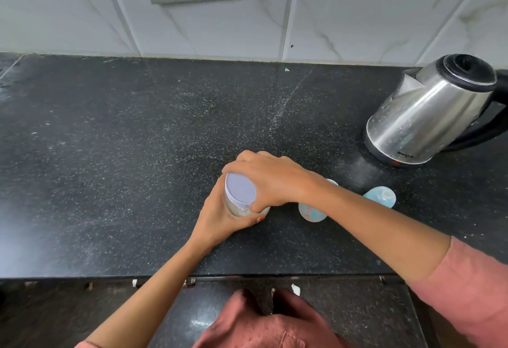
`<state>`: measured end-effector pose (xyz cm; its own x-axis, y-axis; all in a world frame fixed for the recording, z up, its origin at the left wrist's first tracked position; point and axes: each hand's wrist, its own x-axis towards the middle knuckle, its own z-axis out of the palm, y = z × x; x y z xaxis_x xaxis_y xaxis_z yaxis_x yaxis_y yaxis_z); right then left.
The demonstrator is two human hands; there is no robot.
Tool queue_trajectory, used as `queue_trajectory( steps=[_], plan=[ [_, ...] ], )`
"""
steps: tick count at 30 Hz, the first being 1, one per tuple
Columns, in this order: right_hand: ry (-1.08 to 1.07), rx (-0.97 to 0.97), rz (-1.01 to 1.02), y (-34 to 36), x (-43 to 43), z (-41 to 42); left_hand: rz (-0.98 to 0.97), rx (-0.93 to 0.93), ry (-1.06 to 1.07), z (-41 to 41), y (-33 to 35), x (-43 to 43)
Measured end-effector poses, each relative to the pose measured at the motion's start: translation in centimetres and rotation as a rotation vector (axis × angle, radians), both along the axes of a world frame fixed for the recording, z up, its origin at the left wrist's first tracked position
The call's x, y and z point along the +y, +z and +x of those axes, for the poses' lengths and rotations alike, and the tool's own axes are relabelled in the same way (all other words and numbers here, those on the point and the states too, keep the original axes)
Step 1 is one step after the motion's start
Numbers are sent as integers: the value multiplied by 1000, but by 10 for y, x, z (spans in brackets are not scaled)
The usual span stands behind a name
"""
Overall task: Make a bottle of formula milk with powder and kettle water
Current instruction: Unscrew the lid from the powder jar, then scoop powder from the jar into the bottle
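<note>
Pink shirt (261, 325) nearest, bottom centre. Left hand (220, 218) curled round the powder jar (237, 210), mid-counter, near side. Right hand (269, 179) gripped its lavender lid (239, 192), fingers wrapped over the rim. Lid still on, so judged early: no powder dosed, no water poured. Baby bottle (312, 212) just right, partly behind the right forearm. Blue teat cap (380, 196) beyond. Kettle (428, 116) far right.

The black speckled stone counter (110, 155) lies bare on its left half. A clear lilac-lidded jar (240, 192) blocks mid-front; rightward stand a dotted clear baby bottle (312, 212), a pale blue domed cap (380, 196) (close together) and, farther back, a steel kettle (428, 116).
</note>
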<state>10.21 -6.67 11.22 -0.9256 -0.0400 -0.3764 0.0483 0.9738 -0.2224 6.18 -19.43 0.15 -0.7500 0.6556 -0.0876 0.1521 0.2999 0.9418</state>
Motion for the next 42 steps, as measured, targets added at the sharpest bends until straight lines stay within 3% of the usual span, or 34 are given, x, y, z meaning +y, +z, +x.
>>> queue_trajectory(
  steps=[7, 12, 17, 24, 36, 42],
  plan=[
    [183, -56, -178, -4, 18, -14, 9, 22, -21, -1, 4, -1],
    [28, 20, -310, 9, 45, -30, 17, 26, -26, -2, 3, -2],
    [-180, 38, -178, -15, 67, -58, 44, 61, -41, -1, 2, -1],
    [-118, -61, 84, -63, 68, -80, 72, 75, -51, -3, 0, 0],
    [-125, -108, 50, -81, 68, -85, 66, 71, -48, -4, 0, -1],
    [-219, 53, -151, -48, 72, -69, 76, 69, -50, -3, -1, -1]
  ],
)
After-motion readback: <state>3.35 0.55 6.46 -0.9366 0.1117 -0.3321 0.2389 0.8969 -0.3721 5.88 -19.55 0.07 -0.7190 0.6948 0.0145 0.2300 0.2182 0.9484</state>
